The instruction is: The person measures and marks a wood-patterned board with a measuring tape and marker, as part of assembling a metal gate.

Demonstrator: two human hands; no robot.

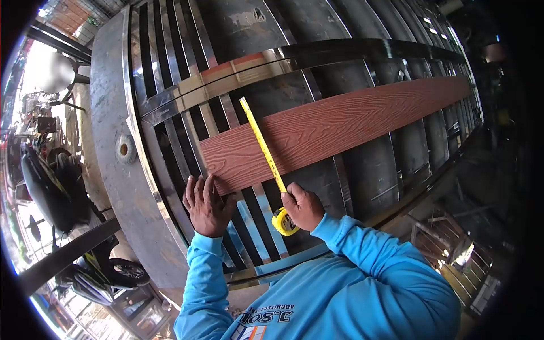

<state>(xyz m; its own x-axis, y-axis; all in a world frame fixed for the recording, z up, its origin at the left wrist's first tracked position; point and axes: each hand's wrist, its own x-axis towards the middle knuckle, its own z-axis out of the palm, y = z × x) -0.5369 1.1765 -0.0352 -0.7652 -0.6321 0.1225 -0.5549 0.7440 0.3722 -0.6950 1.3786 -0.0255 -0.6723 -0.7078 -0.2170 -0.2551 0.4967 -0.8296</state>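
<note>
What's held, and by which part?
Right hand holds the tape by its case, beside the blade. Left hand touches the plank at one end; grip can't be told.

Across the middle of the view, the reddish-brown plank [340,122] has a matt, wood-like surface roughened by raised grain. The metal bars [224,82] beneath it are smooth and mirror-glossy. Below centre, the tape measure [285,221] looks plastic, its yellow blade [262,143] smooth. The blue shirt [351,294] at the bottom is matt cloth; the grey tabletop [110,85] at left looks dull and scuffed.

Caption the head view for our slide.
Right hand holds yellow tape measure across reddish grained board, left hand at one end.
</note>
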